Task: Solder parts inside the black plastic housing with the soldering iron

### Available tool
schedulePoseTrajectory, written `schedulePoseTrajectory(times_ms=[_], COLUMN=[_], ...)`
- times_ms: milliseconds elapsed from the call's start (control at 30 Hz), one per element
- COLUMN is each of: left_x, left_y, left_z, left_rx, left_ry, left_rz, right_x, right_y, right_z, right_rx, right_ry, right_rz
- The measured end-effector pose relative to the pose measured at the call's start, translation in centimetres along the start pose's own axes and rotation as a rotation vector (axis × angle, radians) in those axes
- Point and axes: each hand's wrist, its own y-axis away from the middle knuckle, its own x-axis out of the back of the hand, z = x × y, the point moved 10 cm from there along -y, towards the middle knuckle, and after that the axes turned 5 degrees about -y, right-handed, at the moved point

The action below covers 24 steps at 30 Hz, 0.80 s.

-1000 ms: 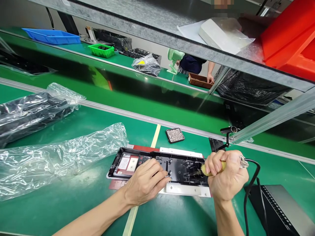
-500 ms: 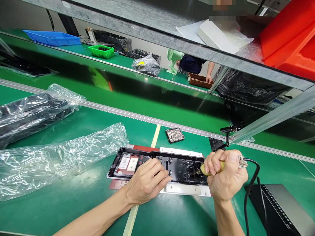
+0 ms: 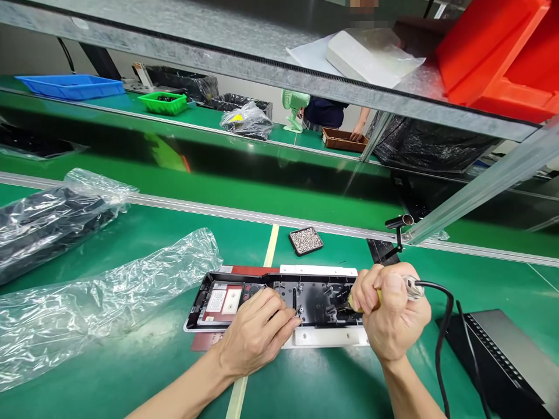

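Note:
A long black plastic housing (image 3: 321,302) lies open side up on a fixture with white rails (image 3: 325,337) and a reddish base (image 3: 207,342). My right hand (image 3: 393,308) is wrapped round a corded electric screwdriver (image 3: 357,299) with a yellowish body and a metal end. Its tip points down into the right part of the housing, and my fist hides part of that end. Curled over the housing's near edge, my left hand (image 3: 259,329) has thumb and fingers pressed together; what they pinch, if anything, is hidden. Behind the housing sits a small black tray of tiny silvery metal parts (image 3: 306,240).
Clear plastic bags (image 3: 109,302) lie at left, one holding dark parts (image 3: 56,221). A black cable (image 3: 443,349) runs past a dark metal box (image 3: 502,355) at right. Overhead are a shelf edge (image 3: 244,61) and a red bin (image 3: 489,70). A co-worker's hand (image 3: 358,131) reaches into a brown tray (image 3: 340,141).
The camera view has shifted slightly, so the background sits higher and further left. The screwdriver's tip stays in the right part of the housing, and both hands keep their grip.

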Motion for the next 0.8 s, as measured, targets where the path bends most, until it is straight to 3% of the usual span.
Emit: schedulePoseTrajectory(times_ms=[500, 800], left_x=[0.0, -0.4], left_y=[0.2, 0.5], left_z=[0.2, -0.2], left_rx=[0.009, 0.026], left_ry=[0.049, 0.044], left_rz=[-0.017, -0.029], right_x=[-0.2, -0.3], right_y=[-0.4, 0.0], right_z=[1.4, 1.2], right_rx=[-0.098, -0.078], right_ry=[-0.032, -0.053], right_rz=[-0.002, -0.028])
